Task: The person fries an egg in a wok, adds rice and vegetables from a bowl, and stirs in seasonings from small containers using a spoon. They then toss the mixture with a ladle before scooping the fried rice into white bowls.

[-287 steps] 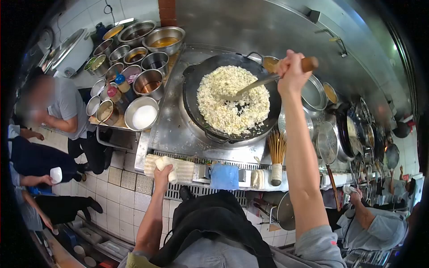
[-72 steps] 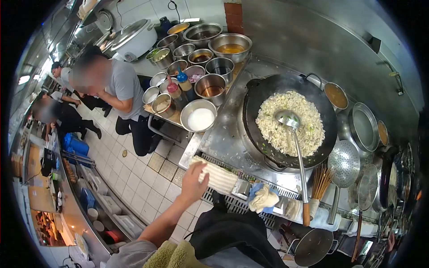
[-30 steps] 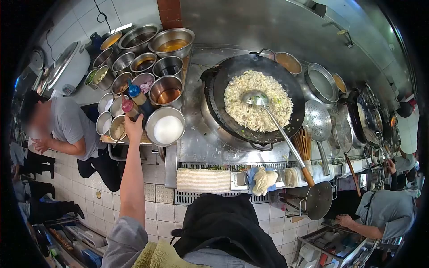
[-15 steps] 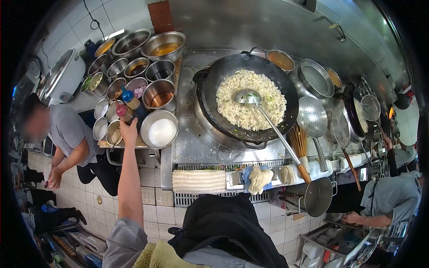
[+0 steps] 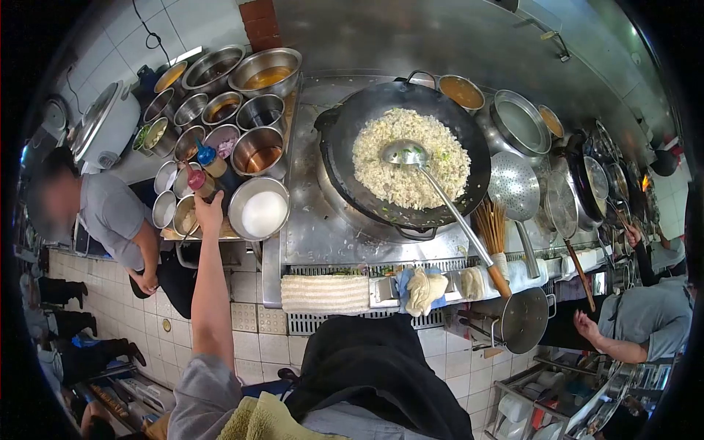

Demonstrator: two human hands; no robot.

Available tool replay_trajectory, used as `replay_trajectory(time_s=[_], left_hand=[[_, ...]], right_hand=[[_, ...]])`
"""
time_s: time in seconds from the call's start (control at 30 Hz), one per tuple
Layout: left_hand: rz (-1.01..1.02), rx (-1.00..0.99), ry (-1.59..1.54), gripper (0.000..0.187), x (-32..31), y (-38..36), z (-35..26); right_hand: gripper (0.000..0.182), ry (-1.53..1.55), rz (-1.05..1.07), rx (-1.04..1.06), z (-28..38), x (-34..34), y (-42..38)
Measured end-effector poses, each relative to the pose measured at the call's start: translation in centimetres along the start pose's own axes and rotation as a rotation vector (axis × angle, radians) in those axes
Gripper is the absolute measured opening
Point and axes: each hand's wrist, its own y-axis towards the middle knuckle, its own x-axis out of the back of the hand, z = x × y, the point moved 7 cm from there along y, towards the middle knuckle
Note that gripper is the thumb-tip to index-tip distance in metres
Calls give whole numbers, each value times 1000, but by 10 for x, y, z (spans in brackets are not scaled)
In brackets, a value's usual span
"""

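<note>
My left hand [image 5: 210, 214] reaches to the seasoning containers and is closed around a squeeze bottle with a red top [image 5: 196, 180]. Just behind it stands a second bottle with a blue top [image 5: 207, 155]. A steel bowl of white granules [image 5: 264, 213] sits right beside my fingers. In the black wok [image 5: 341, 172] lies a heap of fried rice [image 5: 425, 172] with green bits. A ladle [image 5: 405, 152] rests on the rice, its wooden-ended handle leaning over the stove's front edge with no hand on it. My right hand is out of view.
Steel pots of sauces [image 5: 265, 77] crowd the left counter. Right of the wok are a perforated skimmer [image 5: 513, 183], a bamboo brush [image 5: 490, 231] and a basin [image 5: 522, 121]. Folded towels [image 5: 325, 293] line the front edge. One person [image 5: 117, 213] is at left, another [image 5: 645, 315] at right.
My left hand stays on the red-topped bottle with almost no movement. The person at left has lowered their hands; the person at right has raised a hand.
</note>
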Motion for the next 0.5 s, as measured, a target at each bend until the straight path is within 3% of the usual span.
replay_trajectory(time_s=[0.17, 0.33, 0.43, 0.5], left_hand=[[39, -27, -93, 50, -3, 6, 11], [44, 1, -76, 50, -4, 12, 13], [-6, -93, 103, 59, -2, 8, 14], [4, -148, 131, 67, -8, 8, 6]], right_hand=[[17, 17, 46, 34, -1, -10, 2], [17, 60, 202, 252, 22, -24, 2], [17, 179, 458, 400, 67, -31, -22], [17, 260, 711, 335, 94, -36, -38]])
